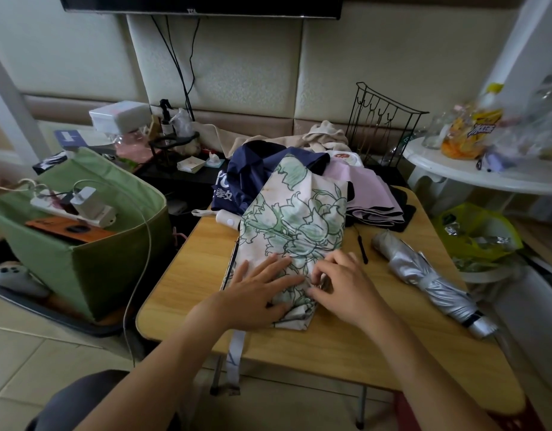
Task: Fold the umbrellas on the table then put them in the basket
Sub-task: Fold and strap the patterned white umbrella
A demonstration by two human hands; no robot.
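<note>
I see the floral umbrella [294,225] at frame centre, long axis running from the hands toward upper right. Left hand [258,283] presses it flat, fingers straight; right hand [340,283] pinches its near folds. Basket [91,259] lies left, nearer the left hand.

Your left hand [262,286] lies flat, fingers straight, on the near end of the floral umbrella [291,225], which stretches along the middle of the wooden table [330,346]. Your right hand [343,284] sits just beside it, fingers curled and pinching the same fabric. A strap [235,356] hangs over the table's near edge. A rolled silver umbrella [430,281] lies toward the right edge. At the far edge, a navy umbrella [249,172] and a pink umbrella [371,194] lie unfolded. A green basket [91,259] stands off the left edge, holding a power strip [69,209].
</note>
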